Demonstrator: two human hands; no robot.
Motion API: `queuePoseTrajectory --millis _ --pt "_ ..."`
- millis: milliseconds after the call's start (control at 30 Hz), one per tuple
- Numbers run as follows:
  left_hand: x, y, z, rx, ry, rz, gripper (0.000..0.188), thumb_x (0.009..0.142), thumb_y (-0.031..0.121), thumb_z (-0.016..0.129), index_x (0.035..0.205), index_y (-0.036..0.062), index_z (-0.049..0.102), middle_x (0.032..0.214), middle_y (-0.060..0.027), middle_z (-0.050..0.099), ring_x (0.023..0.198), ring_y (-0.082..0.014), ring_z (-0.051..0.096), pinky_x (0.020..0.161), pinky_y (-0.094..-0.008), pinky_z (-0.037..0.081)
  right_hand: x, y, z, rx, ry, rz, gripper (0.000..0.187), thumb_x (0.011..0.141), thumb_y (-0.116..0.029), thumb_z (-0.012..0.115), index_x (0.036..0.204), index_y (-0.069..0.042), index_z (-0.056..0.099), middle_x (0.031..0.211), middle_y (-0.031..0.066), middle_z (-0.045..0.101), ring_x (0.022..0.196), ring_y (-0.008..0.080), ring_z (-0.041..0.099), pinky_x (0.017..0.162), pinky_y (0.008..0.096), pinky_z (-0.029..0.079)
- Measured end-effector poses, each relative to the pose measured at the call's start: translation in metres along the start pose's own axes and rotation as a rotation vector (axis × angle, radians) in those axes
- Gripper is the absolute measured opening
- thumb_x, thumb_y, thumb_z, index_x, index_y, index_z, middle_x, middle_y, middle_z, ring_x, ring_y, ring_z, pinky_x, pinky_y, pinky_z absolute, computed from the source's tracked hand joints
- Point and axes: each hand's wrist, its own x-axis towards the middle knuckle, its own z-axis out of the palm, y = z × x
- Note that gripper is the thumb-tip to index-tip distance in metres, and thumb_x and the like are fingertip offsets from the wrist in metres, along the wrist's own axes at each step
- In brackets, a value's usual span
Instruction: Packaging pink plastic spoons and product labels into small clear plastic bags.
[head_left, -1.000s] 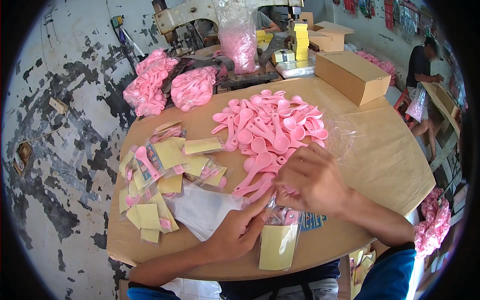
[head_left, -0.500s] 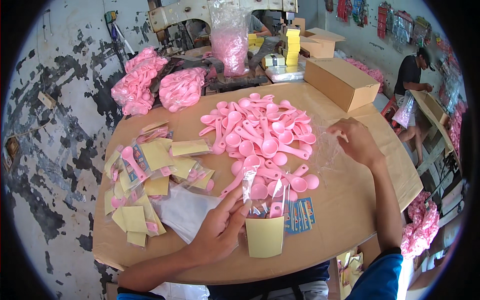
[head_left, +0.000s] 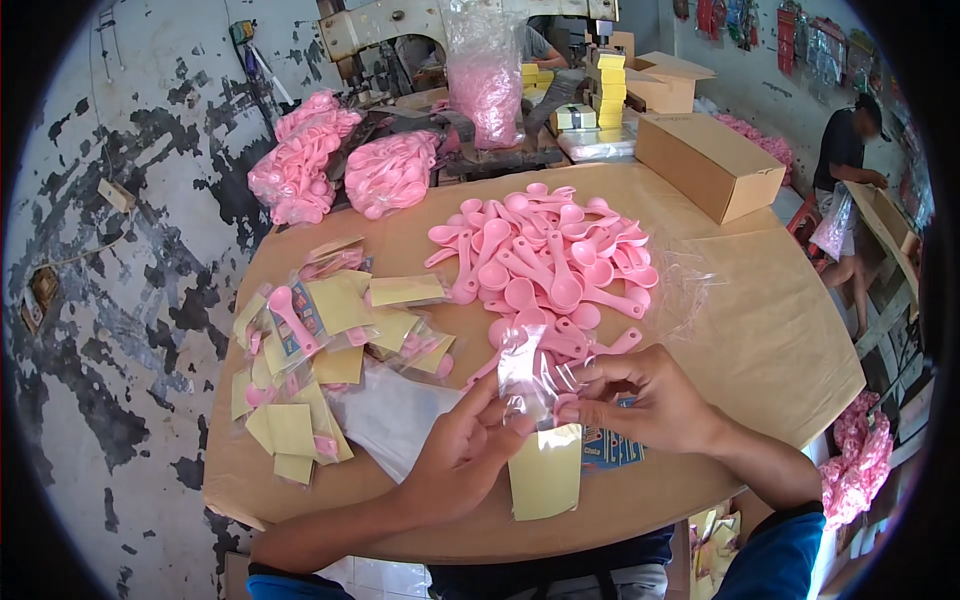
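Observation:
In front of me my left hand (head_left: 458, 450) pinches a small clear plastic bag (head_left: 522, 365) by its left side. A plain yellow card (head_left: 546, 480) fills the bag's lower part, and a bit of a pink spoon (head_left: 566, 403) shows above it. My right hand (head_left: 655, 405) has thumb and fingers closed at the bag's upper right, by the spoon. Beneath that hand lie blue printed cards (head_left: 618, 448), partly covered. Beyond both hands spreads a heap of loose pink spoons (head_left: 560, 255). White plastic bags (head_left: 392, 415) lie left of my left hand.
Several filled bags with yellow cards (head_left: 335, 305) are piled on the left of the brown-covered table (head_left: 770, 310). Crumpled clear film (head_left: 685, 290) lies right of the spoons. A cardboard box (head_left: 708, 168) stands far right; bulk spoon bags (head_left: 390, 175) sit behind. Another person (head_left: 845, 150) works at right.
My right hand has come from beside the spoon heap, left and toward me, to the bag's top. My left hand still holds the bag. The whole view has shifted slightly.

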Motion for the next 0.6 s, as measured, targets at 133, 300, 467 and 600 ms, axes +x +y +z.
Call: queuePoseTrajectory --millis 133,300,467,600 --pt "0.001 -0.01 -0.013 0.01 0.013 -0.192 0.039 0.103 0.014 0.043 0.141 0.0018 0.043 0.108 -0.006 0.063 0.086 -0.0057 0.059 0.068 -0.0209 0.047 0.001 0.005 0.007 0.156 0.132 -0.023 0.019 0.084 -0.003 0.073 0.103 0.0 0.069 0.084 0.008 0.073 0.072 0.0059 0.065 0.065 0.0233 0.053" --pt "-0.001 -0.013 -0.011 0.066 0.027 -0.161 0.035 0.103 0.017 0.047 0.132 -0.0021 0.052 0.098 -0.0028 0.062 0.081 -0.0027 0.053 0.068 -0.0186 0.044 0.002 0.005 0.003 0.139 0.024 -0.129 0.018 0.084 -0.004 0.073 0.101 0.0 0.071 0.087 0.0079 0.073 0.076 0.0068 0.065 0.068 0.023 0.053" --pt "0.002 -0.016 -0.014 -0.024 0.012 -0.105 0.034 0.103 0.018 0.048 0.129 -0.0027 0.054 0.098 -0.0015 0.062 0.088 -0.0018 0.052 0.076 -0.0173 0.044 0.002 0.002 0.003 0.171 0.086 0.005 0.017 0.088 -0.008 0.07 0.103 0.0 0.071 0.09 0.0063 0.072 0.08 0.0069 0.063 0.073 0.0236 0.052" --pt "0.003 0.0 -0.013 0.176 -0.011 -0.005 0.032 0.103 0.017 0.047 0.127 -0.0023 0.055 0.105 -0.0045 0.065 0.094 -0.0045 0.058 0.081 -0.0185 0.046 0.001 0.006 0.004 0.264 0.134 -0.036 0.017 0.089 -0.009 0.069 0.103 0.001 0.071 0.089 0.0069 0.072 0.08 0.0069 0.063 0.071 0.0241 0.052"
